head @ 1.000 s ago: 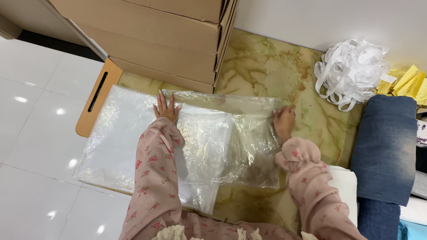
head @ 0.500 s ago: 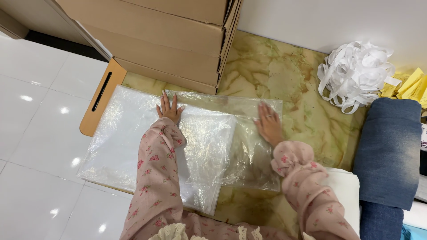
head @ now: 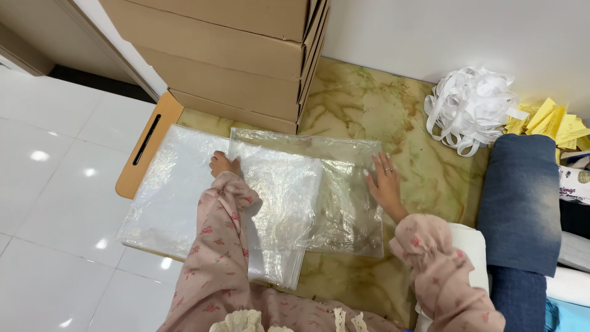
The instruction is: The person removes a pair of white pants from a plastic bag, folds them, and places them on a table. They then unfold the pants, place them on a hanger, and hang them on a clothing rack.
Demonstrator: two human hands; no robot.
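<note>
While both my palms lie flat on plastic, what matters most is how the top clear bag (head: 335,184) runs between them: its long axis stretches left to right across the marbled floor mat (head: 381,104), and my two hands sit near its opposite ends. My right hand (head: 386,184) rests open on the bag's right edge, fingers (head: 375,175) spread and pointing away from me toward the wall, palm down, pinching nothing. My left hand (head: 222,164) presses on the far left corner region, where this bag overlaps the wider stack of plastic bags (head: 178,203) beneath; its fingers are half hidden by my pink sleeve (head: 218,246), so I cannot tell whether they are spread or curled.

From my right fingers the bag's body lies leftward and a little toward me; from my left hand it lies rightward. The right hand is on the bag's free edge, the left on the overlapped one.

Just beyond the bags stand stacked cardboard boxes (head: 246,61), a wooden board (head: 144,154) lies under the stack's left side, and a tangle of white ribbon (head: 470,107) sits well apart to the right, beside folded denim (head: 522,197).
</note>
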